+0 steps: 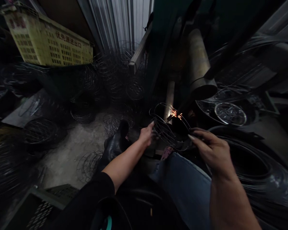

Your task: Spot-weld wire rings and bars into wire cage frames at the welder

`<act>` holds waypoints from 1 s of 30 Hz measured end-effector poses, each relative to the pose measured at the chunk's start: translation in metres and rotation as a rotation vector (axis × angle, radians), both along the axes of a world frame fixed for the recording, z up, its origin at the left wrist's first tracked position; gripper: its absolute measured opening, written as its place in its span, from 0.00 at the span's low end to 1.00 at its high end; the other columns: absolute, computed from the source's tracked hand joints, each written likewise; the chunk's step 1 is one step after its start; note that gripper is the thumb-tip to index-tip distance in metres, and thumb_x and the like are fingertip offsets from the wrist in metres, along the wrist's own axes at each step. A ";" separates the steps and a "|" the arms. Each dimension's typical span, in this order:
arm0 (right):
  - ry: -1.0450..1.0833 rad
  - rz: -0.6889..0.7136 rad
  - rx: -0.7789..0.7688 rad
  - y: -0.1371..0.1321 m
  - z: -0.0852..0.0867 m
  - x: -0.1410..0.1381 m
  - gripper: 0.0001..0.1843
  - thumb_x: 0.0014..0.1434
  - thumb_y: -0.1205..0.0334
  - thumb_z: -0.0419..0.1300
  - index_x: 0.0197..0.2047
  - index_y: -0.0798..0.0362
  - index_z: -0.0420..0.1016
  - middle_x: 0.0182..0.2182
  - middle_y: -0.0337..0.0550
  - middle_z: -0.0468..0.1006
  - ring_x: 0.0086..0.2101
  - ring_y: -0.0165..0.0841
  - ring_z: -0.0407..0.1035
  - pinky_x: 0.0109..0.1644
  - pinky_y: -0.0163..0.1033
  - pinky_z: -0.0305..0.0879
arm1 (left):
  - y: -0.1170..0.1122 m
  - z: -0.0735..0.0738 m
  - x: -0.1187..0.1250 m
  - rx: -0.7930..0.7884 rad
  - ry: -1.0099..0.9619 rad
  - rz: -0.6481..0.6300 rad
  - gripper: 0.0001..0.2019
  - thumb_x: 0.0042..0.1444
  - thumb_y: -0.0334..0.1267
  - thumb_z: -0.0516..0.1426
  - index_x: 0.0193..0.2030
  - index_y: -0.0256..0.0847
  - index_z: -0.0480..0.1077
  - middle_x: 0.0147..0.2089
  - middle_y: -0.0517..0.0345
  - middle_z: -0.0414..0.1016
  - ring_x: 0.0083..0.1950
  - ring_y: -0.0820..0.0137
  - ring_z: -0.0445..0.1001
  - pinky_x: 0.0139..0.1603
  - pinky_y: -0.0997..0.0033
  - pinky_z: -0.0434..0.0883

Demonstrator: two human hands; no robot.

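Note:
My left hand (147, 134) is closed on the near-left side of a round wire frame (166, 131) made of thin bent rods. On the frame's right side, the thumb and fingers of my right hand (210, 145) pinch the wire. Orange sparks fly where the frame meets the tip of a metal electrode bar (169, 99). Above it to the right hangs a thick metal cylinder (201, 67) of the machine. The exact contact point is hidden by the glare and darkness.
Wire rings in a black tub (230, 111) and a coil of wire (252, 159) lie at the right. A yellow crate (55, 41) stands at the back left, with stacks of wire frames (110, 76) beside it. A green crate (45, 201) is at the lower left.

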State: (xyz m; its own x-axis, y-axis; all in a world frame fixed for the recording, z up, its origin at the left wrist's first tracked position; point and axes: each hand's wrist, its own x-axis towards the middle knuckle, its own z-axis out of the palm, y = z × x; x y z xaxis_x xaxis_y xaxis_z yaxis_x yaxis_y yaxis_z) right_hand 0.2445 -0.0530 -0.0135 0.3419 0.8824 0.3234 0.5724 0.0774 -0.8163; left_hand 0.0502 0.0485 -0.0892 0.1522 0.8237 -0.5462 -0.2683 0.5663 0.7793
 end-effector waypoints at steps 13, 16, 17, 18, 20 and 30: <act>0.306 -0.072 0.063 -0.034 -0.031 -0.024 0.11 0.47 0.53 0.69 0.32 0.51 0.82 0.35 0.46 0.81 0.36 0.39 0.76 0.43 0.46 0.74 | -0.025 0.009 0.003 0.963 0.409 -0.203 0.29 0.34 0.34 0.70 0.48 0.46 0.77 0.56 0.49 0.73 0.62 0.54 0.66 0.68 0.58 0.57; 0.226 0.017 0.005 -0.029 -0.009 -0.024 0.09 0.48 0.54 0.69 0.31 0.50 0.82 0.34 0.44 0.81 0.35 0.38 0.75 0.41 0.42 0.74 | -0.031 0.016 0.001 0.928 0.346 -0.145 0.30 0.34 0.34 0.71 0.49 0.45 0.76 0.55 0.49 0.74 0.60 0.57 0.68 0.67 0.59 0.59; 0.217 0.028 -0.013 -0.025 -0.003 -0.024 0.09 0.48 0.54 0.69 0.31 0.50 0.82 0.33 0.43 0.81 0.34 0.37 0.75 0.40 0.41 0.73 | -0.032 0.019 0.001 0.901 0.336 -0.119 0.30 0.33 0.34 0.71 0.49 0.44 0.76 0.55 0.49 0.74 0.60 0.57 0.68 0.67 0.59 0.60; 0.214 0.032 -0.030 -0.020 0.002 -0.024 0.10 0.47 0.53 0.68 0.30 0.50 0.82 0.32 0.43 0.80 0.33 0.37 0.75 0.38 0.40 0.73 | -0.031 0.021 0.001 0.871 0.327 -0.096 0.30 0.31 0.33 0.72 0.48 0.44 0.76 0.54 0.49 0.74 0.60 0.56 0.68 0.67 0.60 0.60; 0.207 0.035 -0.062 -0.007 0.011 -0.025 0.11 0.47 0.52 0.68 0.30 0.50 0.82 0.31 0.43 0.80 0.32 0.37 0.74 0.36 0.39 0.72 | -0.028 0.024 0.001 0.822 0.312 -0.065 0.31 0.28 0.31 0.72 0.46 0.43 0.77 0.54 0.50 0.74 0.60 0.56 0.69 0.67 0.60 0.60; 0.380 0.107 -0.345 0.046 0.047 -0.019 0.19 0.31 0.55 0.73 0.28 0.56 0.82 0.22 0.42 0.77 0.22 0.33 0.69 0.24 0.35 0.65 | -0.008 0.023 -0.002 0.871 0.365 -0.082 0.33 0.32 0.37 0.72 0.50 0.39 0.74 0.55 0.46 0.73 0.59 0.55 0.70 0.66 0.59 0.61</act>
